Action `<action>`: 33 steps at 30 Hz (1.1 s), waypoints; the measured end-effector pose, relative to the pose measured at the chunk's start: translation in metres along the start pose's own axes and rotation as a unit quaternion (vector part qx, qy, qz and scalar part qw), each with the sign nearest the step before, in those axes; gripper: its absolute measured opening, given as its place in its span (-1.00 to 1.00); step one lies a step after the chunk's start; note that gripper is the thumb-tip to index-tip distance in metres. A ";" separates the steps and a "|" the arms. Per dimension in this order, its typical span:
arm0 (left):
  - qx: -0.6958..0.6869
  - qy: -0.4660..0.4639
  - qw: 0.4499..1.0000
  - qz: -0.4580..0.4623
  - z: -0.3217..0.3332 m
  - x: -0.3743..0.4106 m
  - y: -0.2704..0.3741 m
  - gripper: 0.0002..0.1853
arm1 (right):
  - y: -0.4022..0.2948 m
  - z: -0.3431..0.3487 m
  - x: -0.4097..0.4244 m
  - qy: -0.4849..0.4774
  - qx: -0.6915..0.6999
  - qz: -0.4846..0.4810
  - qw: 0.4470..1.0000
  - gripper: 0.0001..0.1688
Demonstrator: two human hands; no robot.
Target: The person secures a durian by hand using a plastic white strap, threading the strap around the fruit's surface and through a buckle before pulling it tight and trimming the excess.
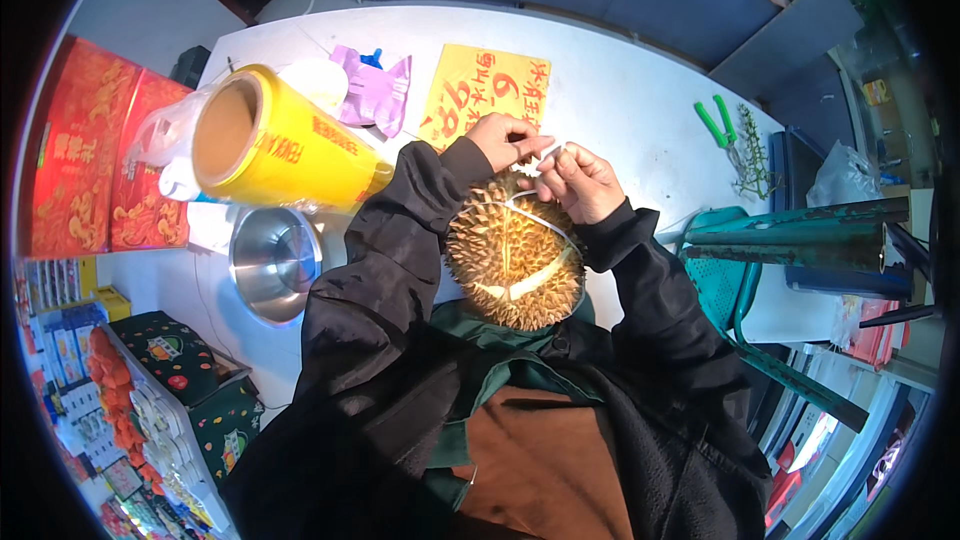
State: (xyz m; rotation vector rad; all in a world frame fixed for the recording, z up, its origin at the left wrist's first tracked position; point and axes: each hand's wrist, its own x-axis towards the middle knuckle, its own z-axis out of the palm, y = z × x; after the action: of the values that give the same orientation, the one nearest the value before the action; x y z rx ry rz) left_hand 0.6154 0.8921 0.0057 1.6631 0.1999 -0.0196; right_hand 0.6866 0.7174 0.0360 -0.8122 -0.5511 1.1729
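A spiky brown durian (514,270) sits close against my front at the table's near edge, with pale open seams in its husk. Around it runs a thin white band (551,223), leading up to my fingers at the far side. My right hand (583,181) pinches the band between thumb and fingers just above the fruit. My left hand (506,141) meets it from the other side, fingertips almost touching the right ones. A short white piece shows between the two hands; whether the left fingers grip it is unclear.
Left stand a large yellow film roll (300,142), a steel bowl (276,264), purple packaging (375,86) and red boxes (86,157). A handwritten yellow card (480,82) lies beyond the durian. Right are green-handled shears (724,127), a bare green stalk (752,154) and a teal stool (720,270).
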 end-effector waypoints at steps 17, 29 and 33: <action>-0.116 0.071 0.990 -0.031 0.018 -0.079 -0.061 -0.30 | -0.007 -0.059 -0.090 0.158 0.113 -0.063 0.979 -0.83; -0.285 0.103 0.946 -0.116 0.093 -0.065 -0.077 -0.40 | 0.014 -0.085 -0.139 0.303 0.160 -0.277 0.897 -0.74; -0.375 0.130 0.909 -0.131 0.087 -0.073 -0.088 -0.44 | 0.015 -0.049 -0.118 0.343 0.136 -0.276 0.888 -0.70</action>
State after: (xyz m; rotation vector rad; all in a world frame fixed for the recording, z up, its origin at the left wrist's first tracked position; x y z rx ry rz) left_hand 0.5400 0.8053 -0.0801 0.8544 0.5590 0.0693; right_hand 0.6779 0.5943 -0.0018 -0.7006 -0.0064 0.3707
